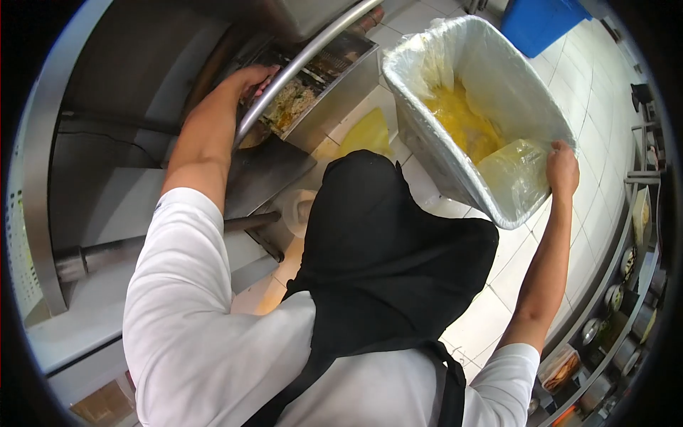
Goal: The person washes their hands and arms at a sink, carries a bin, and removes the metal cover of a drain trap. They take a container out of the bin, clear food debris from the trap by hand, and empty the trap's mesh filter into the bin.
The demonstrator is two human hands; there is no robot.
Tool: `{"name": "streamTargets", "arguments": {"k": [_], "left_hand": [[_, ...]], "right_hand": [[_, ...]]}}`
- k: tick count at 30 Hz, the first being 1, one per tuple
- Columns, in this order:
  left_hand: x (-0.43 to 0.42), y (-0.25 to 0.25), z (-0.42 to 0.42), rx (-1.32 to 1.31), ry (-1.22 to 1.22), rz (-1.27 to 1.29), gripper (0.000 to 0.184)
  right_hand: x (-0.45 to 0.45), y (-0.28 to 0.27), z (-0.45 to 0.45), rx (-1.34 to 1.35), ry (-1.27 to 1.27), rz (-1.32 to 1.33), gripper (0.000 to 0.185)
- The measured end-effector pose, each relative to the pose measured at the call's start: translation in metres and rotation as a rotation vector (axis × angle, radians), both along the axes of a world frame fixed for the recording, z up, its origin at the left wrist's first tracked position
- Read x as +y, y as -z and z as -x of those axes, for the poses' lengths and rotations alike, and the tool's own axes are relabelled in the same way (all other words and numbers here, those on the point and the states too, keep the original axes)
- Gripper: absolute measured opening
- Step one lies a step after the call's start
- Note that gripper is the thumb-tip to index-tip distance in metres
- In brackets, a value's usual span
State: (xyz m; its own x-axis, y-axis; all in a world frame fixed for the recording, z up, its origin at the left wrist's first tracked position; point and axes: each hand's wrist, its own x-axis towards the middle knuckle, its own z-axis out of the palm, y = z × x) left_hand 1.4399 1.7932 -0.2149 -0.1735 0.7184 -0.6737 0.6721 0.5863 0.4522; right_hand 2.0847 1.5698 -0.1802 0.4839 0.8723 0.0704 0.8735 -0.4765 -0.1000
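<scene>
Right hand [563,171]: grip closed over the near right rim of the lined bin [435,158], fingers curled on the clear liner [516,167]. Left hand [255,80]: partly behind the curved metal bar [309,55], fingertips near it; can't tell if that grip holds anything or is just resting.

Out from the right grip: bin mouth opens to its left and away, yellow contents [461,121] inside, wet-looking. Blue bin [544,27] farther off, past the far rim. Shelves [617,299] with bowls and pans off to the right, well apart.

Out from the left grip: metal box [340,92] just to the right, food scraps [290,107] in it, bar crossing over. Pipe [250,222] lower, toward the body. Yellow sheet-like thing [368,134] on the tiled floor [491,309], between box and lined bin.

Step in hand, my read: right hand steadies the lined bin beside the metal box while left is busy at the scraps. Next move likely calls for a firm hold on rim plus liner, bin level, left hand clear of the bar.
</scene>
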Motion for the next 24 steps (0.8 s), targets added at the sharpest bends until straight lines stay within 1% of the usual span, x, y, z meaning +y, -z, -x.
{"name": "streamTargets", "arguments": {"k": [1,5,7,10,13,16,19,22,24], "left_hand": [[-0.009,-0.013,-0.009,0.015,-0.011,-0.039,0.049],[-0.016,-0.019,-0.013,0.037,0.067,-0.136,0.047],[-0.009,-0.019,-0.012,0.003,0.091,-0.175,0.046],[-0.002,-0.005,0.005,0.011,0.103,-0.242,0.045],[0.007,0.002,0.016,0.083,0.257,-0.251,0.044],[0.004,0.0,0.015,0.099,0.16,-0.311,0.041],[0.006,0.001,0.013,0.075,0.106,-0.295,0.041],[0.006,-0.001,0.013,0.162,0.149,-0.315,0.041],[0.007,-0.001,0.016,0.157,0.183,-0.319,0.042]], "right_hand": [[0.001,-0.002,0.002,0.003,-0.004,-0.005,0.032],[-0.002,-0.004,0.004,0.019,-0.013,-0.026,0.033],[-0.001,-0.003,0.001,0.024,-0.007,-0.024,0.033],[0.0,-0.005,0.002,0.018,-0.002,-0.012,0.033],[-0.004,-0.007,0.004,0.017,0.0,-0.014,0.034],[0.0,-0.007,0.004,0.008,-0.024,-0.011,0.034],[-0.004,-0.006,0.005,0.013,-0.027,-0.023,0.034],[-0.004,-0.002,-0.001,0.006,-0.051,-0.026,0.033],[-0.003,0.0,-0.002,-0.011,-0.067,-0.028,0.032]]}}
